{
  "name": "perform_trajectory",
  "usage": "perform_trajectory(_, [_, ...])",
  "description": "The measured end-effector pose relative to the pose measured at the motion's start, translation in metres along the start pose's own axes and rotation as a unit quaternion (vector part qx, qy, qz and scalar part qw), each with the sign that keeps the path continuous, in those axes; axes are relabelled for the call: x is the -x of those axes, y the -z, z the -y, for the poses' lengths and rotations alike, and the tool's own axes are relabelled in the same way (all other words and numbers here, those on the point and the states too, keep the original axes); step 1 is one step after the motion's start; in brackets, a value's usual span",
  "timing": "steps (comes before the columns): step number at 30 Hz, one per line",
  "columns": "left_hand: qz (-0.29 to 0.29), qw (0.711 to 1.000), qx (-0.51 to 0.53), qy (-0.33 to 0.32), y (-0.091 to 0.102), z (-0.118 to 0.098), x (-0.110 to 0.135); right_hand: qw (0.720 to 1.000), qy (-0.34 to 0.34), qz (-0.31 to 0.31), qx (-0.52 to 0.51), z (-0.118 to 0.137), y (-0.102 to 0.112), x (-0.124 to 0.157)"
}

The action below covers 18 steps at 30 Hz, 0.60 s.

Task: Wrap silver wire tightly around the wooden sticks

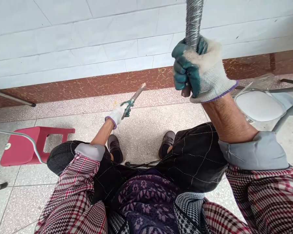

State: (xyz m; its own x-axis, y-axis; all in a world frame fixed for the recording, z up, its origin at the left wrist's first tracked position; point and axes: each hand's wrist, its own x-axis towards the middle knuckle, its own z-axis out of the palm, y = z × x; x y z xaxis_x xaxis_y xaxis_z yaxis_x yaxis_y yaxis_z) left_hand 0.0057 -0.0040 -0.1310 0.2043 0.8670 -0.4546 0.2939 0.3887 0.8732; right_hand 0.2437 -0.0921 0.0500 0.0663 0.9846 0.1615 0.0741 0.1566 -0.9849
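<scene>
My right hand (200, 66), in a white knit glove with green-coated palm and fingers, is raised at the upper right. Its fingers are wrapped round a dark rod wound with silvery wire (194, 24); the rod's upper end runs out of the picture, and its lower tip sticks out below the fist. Lower and further left, my left hand (119, 112) wears a matching glove. It grips a shorter stick (138, 92) that also looks wound with wire and has a pale, rough end. This stick points up and to the right, apart from the rod.
A red plastic stool (21, 148) lies or stands at the left, with a metal tube in front of it. At the right is a chair with a round white seat (260, 105). A white tiled wall (117, 35) with a reddish-brown base strip (97, 86) rises ahead.
</scene>
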Motion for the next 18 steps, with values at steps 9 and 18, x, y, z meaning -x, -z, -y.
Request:
perform_trajectory(9, [-0.146, 0.988, 0.033, -0.020, 0.006, 0.001, -0.014, 0.992, -0.079, 0.071, 0.062, -0.008, 0.001, 0.023])
perform_trajectory(18, [-0.036, 0.967, 0.250, -0.011, 0.049, -0.021, -0.006, 0.983, -0.024, -0.177, -0.050, -0.022, 0.058, -0.010])
